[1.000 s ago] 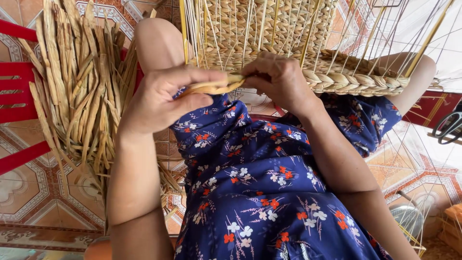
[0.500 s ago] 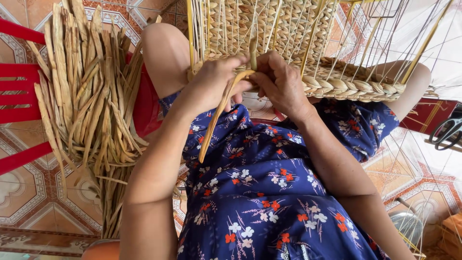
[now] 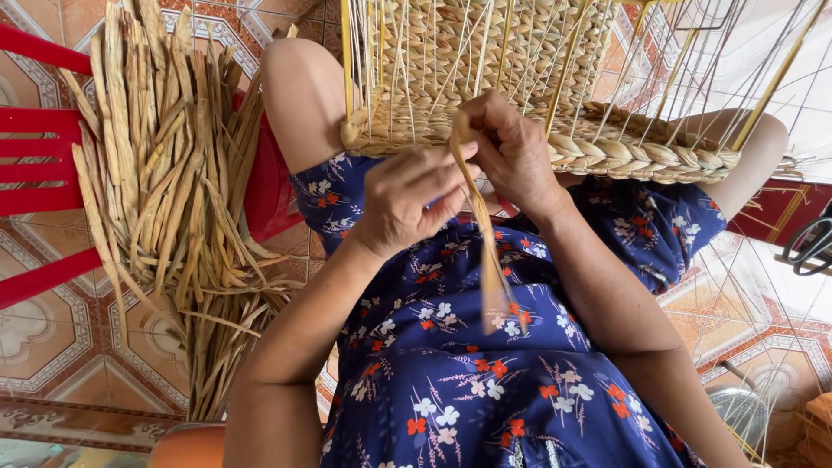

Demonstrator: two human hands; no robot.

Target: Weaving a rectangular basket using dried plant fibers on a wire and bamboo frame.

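A half-woven straw basket [image 3: 555,52] on a yellow wire frame rests on my knees, its braided rim [image 3: 641,154] facing me. My left hand [image 3: 409,201] pinches a flat tan straw strand [image 3: 485,251] that hangs down over my blue floral dress. My right hand [image 3: 510,149] grips the same strand higher up, right at the basket's rim, where it enters the weave. The two hands touch each other just below the rim.
A thick bundle of dried straw strands [image 3: 165,191] lies on a red plastic chair [image 3: 52,165] at my left. Patterned floor tiles [image 3: 52,347] lie below. Black scissors [image 3: 810,247] sit at the right edge, with thin wire strands fanning out at the right.
My left hand has slid down along the strand, which now hangs straight over my lap instead of lying across the rim. My right hand stays at the rim.
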